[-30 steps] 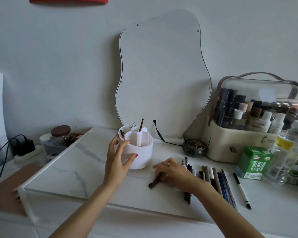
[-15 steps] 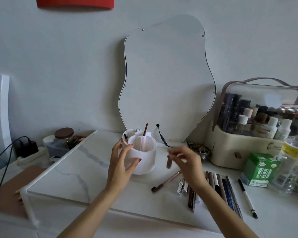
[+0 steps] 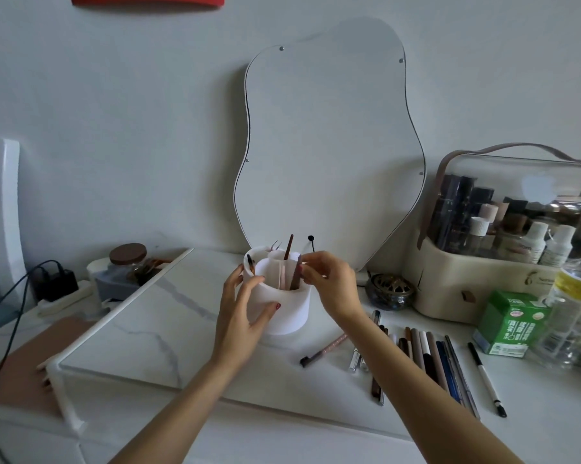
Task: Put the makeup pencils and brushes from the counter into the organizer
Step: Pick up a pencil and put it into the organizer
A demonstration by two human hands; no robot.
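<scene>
A person at a white marble-patterned counter [image 3: 142,333] lowers a dark brown makeup pencil [image 3: 296,276] into the front compartment of a round white plastic organizer [image 3: 291,311], which stands on the counter in front of a wavy-edged frameless mirror [image 3: 329,142]. The job looks to be in its early part: only a few items stand in the organizer, among them a thin brown-handled brush [image 3: 288,246] in a rear compartment and a dark-tipped pencil [image 3: 251,263] at the left rim, while a spread of dark, grey and blue pencils [image 3: 436,360] lies on the counter to the right, along with a pink-barrelled brow brush [image 3: 322,350] just beside the organizer's base and a slim black-and-white liner pen [image 3: 486,380] further out. The right hand [image 3: 332,286] pinches the upper end of the dark brown pencil between thumb and curled fingertips, the pencil's lower part already inside the rim. The left hand [image 3: 245,316] steadies the organizer, thumb pressed on its front wall and fingers wrapped loosely round its left side. A clear-lidded cream cosmetics case [image 3: 483,286] and a green carton [image 3: 510,323] stand at the far right
</scene>
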